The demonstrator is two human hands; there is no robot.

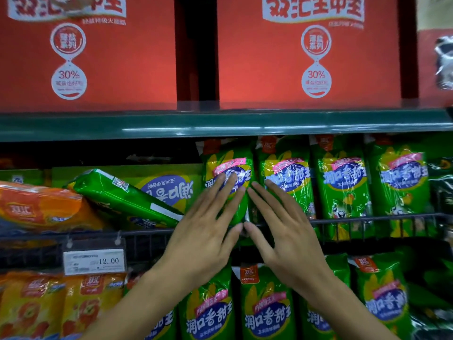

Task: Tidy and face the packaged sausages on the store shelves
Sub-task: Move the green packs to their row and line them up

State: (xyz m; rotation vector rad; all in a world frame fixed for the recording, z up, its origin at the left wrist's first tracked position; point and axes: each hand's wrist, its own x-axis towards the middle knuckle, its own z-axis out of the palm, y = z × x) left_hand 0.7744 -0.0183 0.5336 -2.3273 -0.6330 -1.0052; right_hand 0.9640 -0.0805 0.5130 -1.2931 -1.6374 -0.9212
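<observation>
- Left hand (206,231): centre of the frame, fingers straight and spread, laid flat against the glossy front of an upright green sausage pack (228,177). It grips nothing.
- Right hand (282,229): just beside the left hand, fingers straight and spread, fingertips reaching the lower edge of the second green sausage pack (285,177). The two thumbs nearly meet at the wire rail (367,220).
- Upright row: two further green packs (343,187) stand to the right on the middle shelf, faces forward, film crinkled and reflective, behind the thin dark wire rail.
- Tilted green pack (122,197): left of the hands, lying slanted with its back panel and QR code upward, resting against a green carton (169,182) whose print is upside down.
- Orange sausage pack (41,204): left edge of the frame, lying flat, soft and shiny.
- Price tag (94,261): clear plastic holder clipped to the rail at lower left, reading 12.00.
- Lower shelf: upright green packs (267,307) at centre and right, orange packs (90,303) at lower left.
- Upper shelf: two flat-faced red cartons (311,52) on a dark green shelf edge (220,126).
</observation>
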